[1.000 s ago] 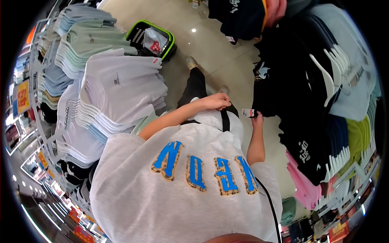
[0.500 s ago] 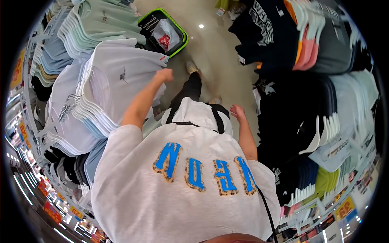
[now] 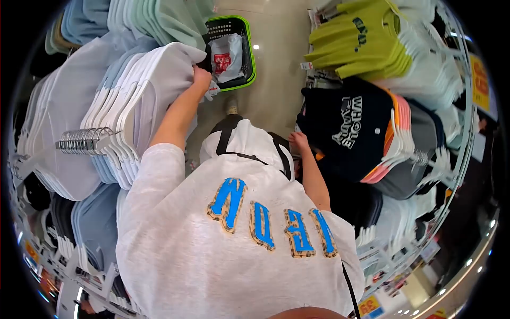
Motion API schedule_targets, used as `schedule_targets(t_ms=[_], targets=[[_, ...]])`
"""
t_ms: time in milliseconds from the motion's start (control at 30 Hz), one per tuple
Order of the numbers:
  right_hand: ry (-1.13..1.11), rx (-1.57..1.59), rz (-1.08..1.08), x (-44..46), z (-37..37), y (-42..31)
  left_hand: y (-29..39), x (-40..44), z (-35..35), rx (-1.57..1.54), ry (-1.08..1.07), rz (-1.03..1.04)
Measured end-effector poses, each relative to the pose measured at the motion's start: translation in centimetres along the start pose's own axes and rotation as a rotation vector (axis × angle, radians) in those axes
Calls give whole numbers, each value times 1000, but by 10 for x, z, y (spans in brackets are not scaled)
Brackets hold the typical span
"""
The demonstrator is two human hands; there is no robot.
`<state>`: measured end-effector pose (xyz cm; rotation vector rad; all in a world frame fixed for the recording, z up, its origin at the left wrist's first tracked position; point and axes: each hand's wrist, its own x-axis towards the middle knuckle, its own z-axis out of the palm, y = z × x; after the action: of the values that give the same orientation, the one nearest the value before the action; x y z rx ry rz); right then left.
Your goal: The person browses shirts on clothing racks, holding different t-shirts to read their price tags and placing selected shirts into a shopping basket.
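Note:
My left hand [image 3: 202,78] is closed on the sleeve edge of a white T-shirt [image 3: 171,72], which hangs at the front of a row on the left rack. White plastic hangers [image 3: 123,139] carry this row, their metal hooks [image 3: 82,141] bunched along a bar. A tag [image 3: 212,89] dangles just below my fingers. My right hand [image 3: 298,141] is at my right side with its fingers loosely bent and nothing visible in it. Close beside it hangs a navy T-shirt [image 3: 345,119] with white lettering.
A black shopping basket with a green rim [image 3: 252,53] stands on the floor ahead, holding a white plastic bag with a red print [image 3: 227,56]. Yellow-green T-shirts [image 3: 361,40] hang at the front right. Pale green ones [image 3: 175,24] hang at the front left. A tiled aisle [image 3: 276,64] runs between the racks.
I have stepped forward and turned, so the racks sit differently around me. My left hand has moved from beside the white T-shirts to their sleeve edge and closed on one.

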<state>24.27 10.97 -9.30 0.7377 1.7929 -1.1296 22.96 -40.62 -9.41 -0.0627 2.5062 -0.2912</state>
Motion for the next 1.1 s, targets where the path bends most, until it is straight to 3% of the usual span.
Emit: schedule_targets(t_ms=[67, 100, 200, 267, 400, 467, 533, 567, 600, 633, 667, 733, 800, 867, 900, 933, 1000, 1033, 1067, 1100], targets=[[-28, -272, -183, 16, 24, -61, 8, -11, 15, 49, -42, -12], [-18, -286, -164, 8, 25, -58, 18, -34, 18, -21, -57, 32], [-248, -502, -264, 64, 43, -95, 34, -50, 13, -117, -80, 63], [-204, -955, -400, 69, 71, -135, 38, -60, -7, -291, -214, 99], [-348, -1213, -501, 58, 124, -189, 50, -101, -34, -321, 77, 206], [-586, -1277, -554, 59, 152, -206, 53, -114, -51, -339, 156, 197], [-568, -1369, -695, 47, 176, -205, 60, -127, -75, -496, 395, 187], [-591, -1381, -686, 30, 183, -200, 58, -148, -98, -534, 374, 188], [-626, -1392, -872, 25, 186, -201, 68, -152, -109, -547, 365, 153], [-665, -1390, -1052, 18, 187, -201, 77, -156, -116, -648, 510, 90], [-703, -1406, -1045, 24, 187, -196, 89, -162, -125, -746, 652, 26], [-1039, -1385, -1128, 46, 188, -184, 108, -173, -147, -868, 651, -46], [-1057, -1398, -1049, 82, 180, -164, 124, -178, -165, -888, 685, -204], [-1058, -1623, -1035, 104, 167, -148, 141, -180, -175, -903, 601, -268], [-997, -1856, -877, 61, 160, -176, 148, -179, -176, -930, 656, -341], [-1014, -1872, -876, 64, 152, -173, 154, -179, -177, -952, 714, -415], [-1022, -1722, -869, 92, 139, -154, 165, -181, -175, -922, 718, -476], [-928, -1668, -724, 105, 136, -147, 170, -183, -174, -1025, 740, -571], [-937, -1681, -734, 92, 134, -154, 176, -183, -171, -1126, 763, -668], [-898, -1373, -392, 67, 132, -166, 184, -185, -162, -1074, 793, -746]])
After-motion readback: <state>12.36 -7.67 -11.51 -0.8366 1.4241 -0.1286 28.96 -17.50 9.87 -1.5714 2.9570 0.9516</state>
